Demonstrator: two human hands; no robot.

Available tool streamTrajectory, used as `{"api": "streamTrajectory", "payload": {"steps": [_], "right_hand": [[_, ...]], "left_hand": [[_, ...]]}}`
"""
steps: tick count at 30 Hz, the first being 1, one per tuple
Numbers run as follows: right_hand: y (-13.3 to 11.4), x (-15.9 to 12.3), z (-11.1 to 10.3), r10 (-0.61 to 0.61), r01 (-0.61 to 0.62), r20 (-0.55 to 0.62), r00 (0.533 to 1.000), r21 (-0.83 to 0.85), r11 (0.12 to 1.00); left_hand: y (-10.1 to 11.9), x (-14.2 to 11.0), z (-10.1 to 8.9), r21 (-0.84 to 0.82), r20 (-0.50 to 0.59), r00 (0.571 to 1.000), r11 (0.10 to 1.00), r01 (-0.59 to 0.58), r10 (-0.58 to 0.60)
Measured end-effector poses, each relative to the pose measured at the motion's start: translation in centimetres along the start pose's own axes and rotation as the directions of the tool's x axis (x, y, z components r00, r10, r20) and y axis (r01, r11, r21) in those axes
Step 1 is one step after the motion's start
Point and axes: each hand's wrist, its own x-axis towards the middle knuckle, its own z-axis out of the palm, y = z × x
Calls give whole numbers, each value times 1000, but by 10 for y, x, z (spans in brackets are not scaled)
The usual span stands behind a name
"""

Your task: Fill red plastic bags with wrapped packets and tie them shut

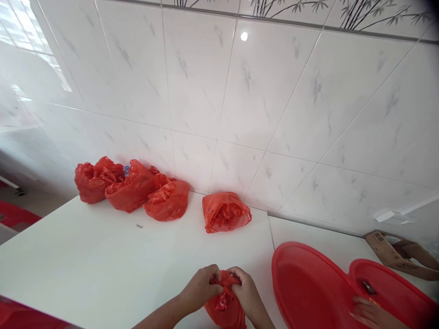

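Observation:
At the front of the white table, my left hand (206, 284) and my right hand (244, 289) pinch the rim of a red plastic bag (224, 315) from either side. Between them the bag's mouth is partly spread, and a small shiny red wrapped item (221, 301) shows in it. The lower part of the bag runs out of view at the bottom edge. Just beyond my hands, another red plastic bag (227, 214) rests against the wall with its mouth facing me, crumpled red plastic inside.
Several filled red bags (128, 187) line the wall at the left on the white table (113, 260). To the right lie a large red basket (302, 283) and a second red basket (391, 278). Another person's hand (372, 310) reaches over them. A cardboard box (394, 258) stands far right.

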Motion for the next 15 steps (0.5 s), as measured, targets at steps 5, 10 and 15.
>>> {"api": "streamTrajectory", "payload": {"steps": [5, 10, 15], "right_hand": [[8, -1, -9, 12, -43, 97, 995, 328, 944], [55, 18, -28, 95, -58, -326, 941, 120, 991], [107, 21, -42, 228, -186, -531, 816, 133, 974]], "left_hand": [[-4, 0, -7, 106, -25, 1000, 994, 7, -4], [-18, -3, -34, 389, -70, 995, 920, -38, 71], [-39, -7, -56, 543, -121, 991, 832, 115, -59]]}}
